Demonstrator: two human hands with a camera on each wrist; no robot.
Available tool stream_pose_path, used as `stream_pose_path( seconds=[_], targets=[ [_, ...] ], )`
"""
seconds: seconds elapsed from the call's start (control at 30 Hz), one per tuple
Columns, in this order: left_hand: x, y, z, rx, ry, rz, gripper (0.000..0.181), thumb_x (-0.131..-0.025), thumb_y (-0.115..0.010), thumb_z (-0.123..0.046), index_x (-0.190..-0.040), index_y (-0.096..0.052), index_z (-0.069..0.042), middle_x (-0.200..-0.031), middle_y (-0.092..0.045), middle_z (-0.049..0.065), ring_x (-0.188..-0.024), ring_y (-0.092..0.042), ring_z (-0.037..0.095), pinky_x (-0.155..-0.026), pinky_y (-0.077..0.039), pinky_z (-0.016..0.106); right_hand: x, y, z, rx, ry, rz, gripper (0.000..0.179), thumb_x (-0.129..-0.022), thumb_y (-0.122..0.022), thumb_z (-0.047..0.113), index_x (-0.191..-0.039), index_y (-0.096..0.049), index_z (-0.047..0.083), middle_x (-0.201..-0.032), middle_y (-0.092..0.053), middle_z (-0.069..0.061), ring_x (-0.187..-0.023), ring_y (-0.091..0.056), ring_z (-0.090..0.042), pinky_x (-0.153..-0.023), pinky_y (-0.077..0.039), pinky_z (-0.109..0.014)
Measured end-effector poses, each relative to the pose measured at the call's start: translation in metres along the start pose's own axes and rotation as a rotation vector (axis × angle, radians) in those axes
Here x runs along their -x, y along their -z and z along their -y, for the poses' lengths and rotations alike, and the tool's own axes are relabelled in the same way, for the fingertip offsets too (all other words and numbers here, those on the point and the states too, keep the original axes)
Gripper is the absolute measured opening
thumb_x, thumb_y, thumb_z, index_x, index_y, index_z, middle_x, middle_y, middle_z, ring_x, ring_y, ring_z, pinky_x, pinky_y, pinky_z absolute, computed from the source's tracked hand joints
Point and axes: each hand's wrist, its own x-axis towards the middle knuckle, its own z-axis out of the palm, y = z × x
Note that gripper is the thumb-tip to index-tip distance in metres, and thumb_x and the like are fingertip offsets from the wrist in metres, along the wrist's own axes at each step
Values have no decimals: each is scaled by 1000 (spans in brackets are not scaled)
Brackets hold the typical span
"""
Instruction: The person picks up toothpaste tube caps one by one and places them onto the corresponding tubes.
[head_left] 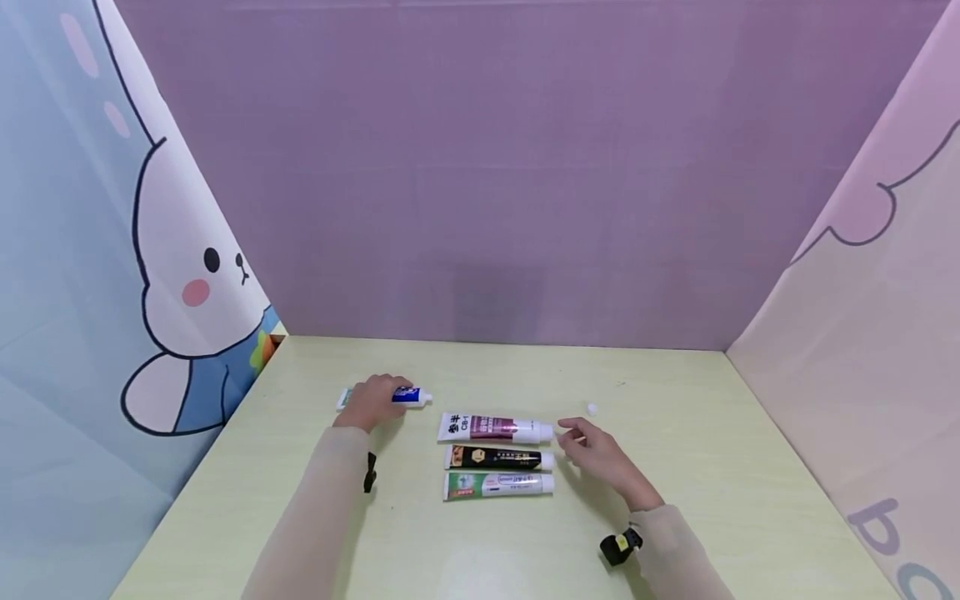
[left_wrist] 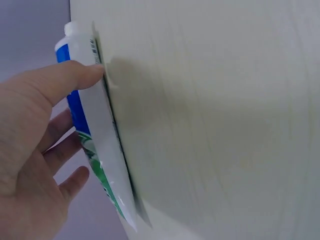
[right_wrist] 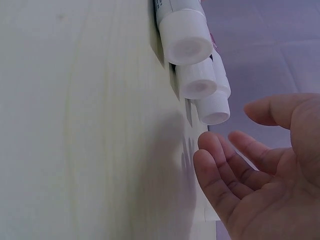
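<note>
My left hand [head_left: 372,402] holds a blue, white and green toothpaste tube [head_left: 411,397] at the back left of the table. In the left wrist view the thumb lies across the tube [left_wrist: 95,115], with the fingers on its far side. A narrow white nozzle shows at its end. My right hand [head_left: 596,454], fingers loosely bent, holds nothing beside the capped end of a white and maroon toothpaste tube [head_left: 491,428]. Below that tube lie a black toothpaste tube [head_left: 497,458] and a green and white one [head_left: 498,485], roughly parallel, caps to the right.
A small white cap [head_left: 592,409] lies on the pale wooden table [head_left: 480,550], behind my right hand. A purple cloth wall [head_left: 487,183] stands at the table's back edge. Printed cloth panels, one with a rabbit [head_left: 187,283], flank both sides.
</note>
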Motion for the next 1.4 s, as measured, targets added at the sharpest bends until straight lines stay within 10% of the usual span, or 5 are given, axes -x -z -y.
stream_pose_path(
  seconds=[0.6, 1.4],
  targets=[
    [13, 4, 4, -100, -70, -99, 41, -89, -77, -14, -128, -66, -16, -105, -68, 15, -96, -65, 37, -80, -53, 55, -3, 2, -7, 7, 5, 10, 42, -103, -57, 21, -139, -53, 0, -109, -62, -9, -93, -63, -22, -72, -52, -34],
    [35, 6, -19, 199, -65, -185, 47, -96, -70, -21, -141, -58, -14, -112, -66, 16, -99, -63, 30, -84, -53, 53, -8, 23, -10, 108, 33, -45, 39, -103, -57, 17, -137, -55, -1, -111, -63, -11, -92, -66, -23, -75, -53, -34]
  ],
)
